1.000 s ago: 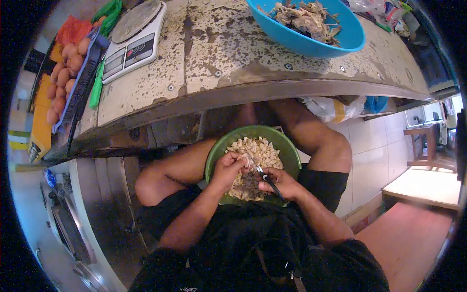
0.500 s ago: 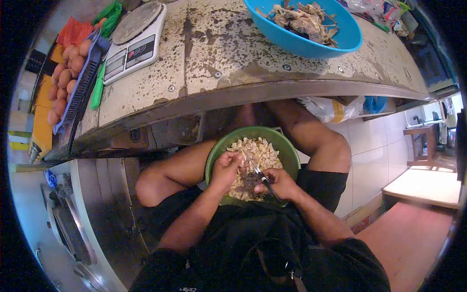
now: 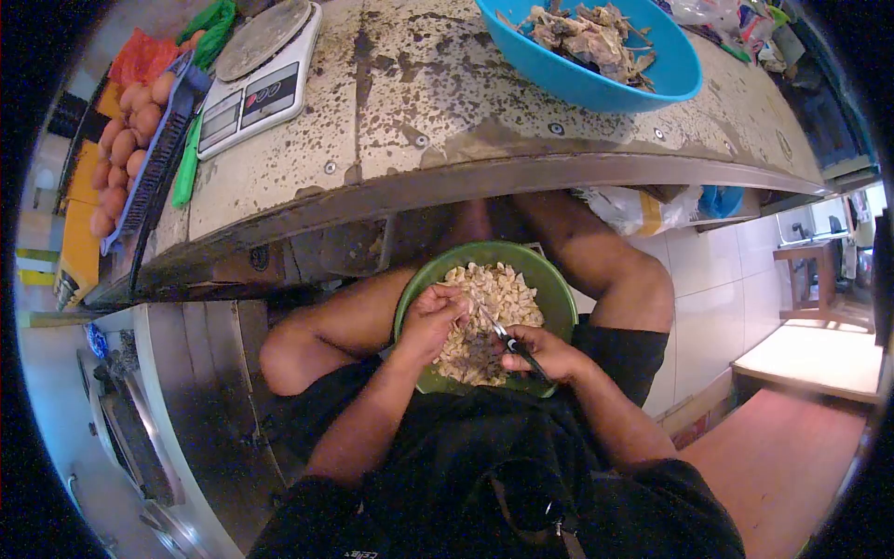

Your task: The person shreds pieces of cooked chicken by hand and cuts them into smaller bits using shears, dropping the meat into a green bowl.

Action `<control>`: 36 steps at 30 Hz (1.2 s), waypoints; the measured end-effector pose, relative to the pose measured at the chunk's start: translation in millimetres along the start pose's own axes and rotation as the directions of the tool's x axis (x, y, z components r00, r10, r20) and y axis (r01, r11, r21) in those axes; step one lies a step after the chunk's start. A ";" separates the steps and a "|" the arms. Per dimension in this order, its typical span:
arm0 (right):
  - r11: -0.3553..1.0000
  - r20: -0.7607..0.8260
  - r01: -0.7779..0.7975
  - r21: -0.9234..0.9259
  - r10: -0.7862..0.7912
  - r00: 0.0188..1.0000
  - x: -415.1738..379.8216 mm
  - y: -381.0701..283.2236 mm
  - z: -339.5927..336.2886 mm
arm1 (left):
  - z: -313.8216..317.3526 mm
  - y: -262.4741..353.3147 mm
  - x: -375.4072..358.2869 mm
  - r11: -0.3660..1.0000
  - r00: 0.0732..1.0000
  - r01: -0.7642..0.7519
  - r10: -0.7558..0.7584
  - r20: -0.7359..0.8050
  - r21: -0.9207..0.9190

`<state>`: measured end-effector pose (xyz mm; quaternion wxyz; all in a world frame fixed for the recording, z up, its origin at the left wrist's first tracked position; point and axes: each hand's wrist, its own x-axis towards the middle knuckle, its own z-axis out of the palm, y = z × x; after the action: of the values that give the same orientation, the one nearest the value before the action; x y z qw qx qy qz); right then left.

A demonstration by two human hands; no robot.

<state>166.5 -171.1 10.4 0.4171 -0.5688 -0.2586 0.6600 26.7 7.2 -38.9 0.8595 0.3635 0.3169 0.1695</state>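
Note:
A green basin point(image 3: 407, 300) rests in my lap between my knees, holding many small pale chopped pieces point(image 3: 514, 296) and some darker bits near its middle. Over its left part, my left hand point(image 3: 435, 320) pinches a small pale piece whose shape is hard to make out. On the right, my right hand point(image 3: 540, 353) is closed around scissors with black handles point(image 3: 524, 358). Their metal blades point up and left, close to my left fingertips.
Above the basin runs a speckled counter point(image 3: 419, 102) with a blue bowl point(image 3: 559, 79) of brownish scraps, a white scale point(image 3: 256, 102), a green-handled knife point(image 3: 187, 168) and a tray of eggs point(image 3: 121, 154). A wooden stool point(image 3: 782, 456) stands at the right.
The scissors and my right hand have shifted slightly to the right, and the blades sit at a slightly different angle. My left hand has barely moved.

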 end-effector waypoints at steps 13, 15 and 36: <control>0.995 -0.029 -0.042 -0.085 0.040 0.999 -1.3 -15.6 1.8 | 1.4 3.4 -3.9 0.977 0.991 0.120 -0.127 0.028 0.174; 0.989 -0.055 -0.120 -0.084 0.116 0.992 -2.2 -19.7 2.7 | -4.2 -0.5 -1.1 0.982 0.990 0.130 -0.135 0.028 0.136; 0.999 0.068 -0.028 0.041 0.025 0.997 3.8 -0.9 2.8 | 5.9 -1.1 -6.2 0.985 0.990 0.134 -0.128 -0.066 0.106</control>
<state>164.0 -167.1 9.7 0.4112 -0.5408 -0.2512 0.6894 26.2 0.1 -34.0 0.8377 0.3836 0.3742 0.1055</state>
